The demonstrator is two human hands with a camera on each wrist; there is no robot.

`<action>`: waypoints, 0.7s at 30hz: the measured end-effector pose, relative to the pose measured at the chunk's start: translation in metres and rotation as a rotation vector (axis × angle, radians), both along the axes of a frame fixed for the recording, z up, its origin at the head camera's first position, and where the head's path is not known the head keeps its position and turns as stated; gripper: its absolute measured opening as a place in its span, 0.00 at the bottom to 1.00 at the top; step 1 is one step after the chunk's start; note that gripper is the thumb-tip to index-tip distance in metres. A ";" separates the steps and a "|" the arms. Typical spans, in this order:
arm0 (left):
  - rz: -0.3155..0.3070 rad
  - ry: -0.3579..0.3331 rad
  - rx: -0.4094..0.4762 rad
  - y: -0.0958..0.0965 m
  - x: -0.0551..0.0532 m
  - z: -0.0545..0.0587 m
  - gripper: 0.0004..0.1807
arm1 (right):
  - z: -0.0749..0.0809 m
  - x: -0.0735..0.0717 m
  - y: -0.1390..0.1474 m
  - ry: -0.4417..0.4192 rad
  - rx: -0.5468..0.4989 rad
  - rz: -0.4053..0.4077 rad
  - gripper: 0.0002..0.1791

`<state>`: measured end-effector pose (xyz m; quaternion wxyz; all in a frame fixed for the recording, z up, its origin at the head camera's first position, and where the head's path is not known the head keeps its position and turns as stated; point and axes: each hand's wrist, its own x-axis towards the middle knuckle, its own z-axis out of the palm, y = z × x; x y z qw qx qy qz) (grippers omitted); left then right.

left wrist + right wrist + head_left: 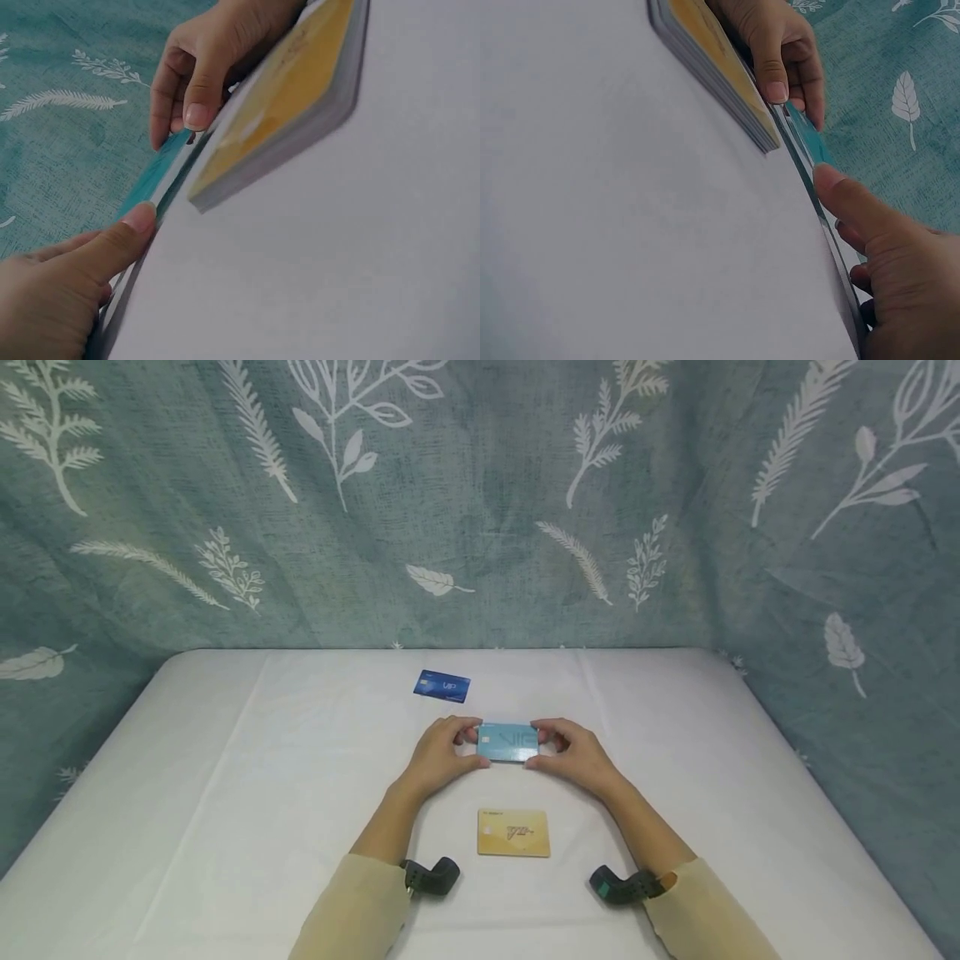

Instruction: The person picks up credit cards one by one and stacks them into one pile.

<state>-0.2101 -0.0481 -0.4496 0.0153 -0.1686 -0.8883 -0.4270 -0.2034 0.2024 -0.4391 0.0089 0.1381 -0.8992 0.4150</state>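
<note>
A light-blue card with a chip mark lies level between both hands near the middle of the white table. My left hand pinches its left end, thumb at the near corner and index finger at the far corner. On the opposite end, my right hand pinches in the same way. Closer to me sits a yellow card, and the left wrist view shows a thick layered edge under its yellow face. Beyond the hands lies a dark blue card marked VIP, slightly turned.
White cloth covers the table, whose far edge meets a green leaf-patterned curtain. Black wrist devices stick out inward from both forearms, one on each side of the yellow card.
</note>
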 end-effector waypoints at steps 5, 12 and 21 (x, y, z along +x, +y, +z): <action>-0.007 -0.014 0.018 -0.001 0.004 0.000 0.34 | 0.000 0.004 0.000 0.012 -0.002 0.005 0.35; -0.021 -0.010 0.005 -0.003 0.010 0.000 0.34 | 0.000 0.009 0.001 -0.008 0.022 0.000 0.34; -0.038 0.000 -0.009 -0.006 0.019 0.002 0.33 | -0.001 0.016 0.002 -0.002 0.006 0.027 0.34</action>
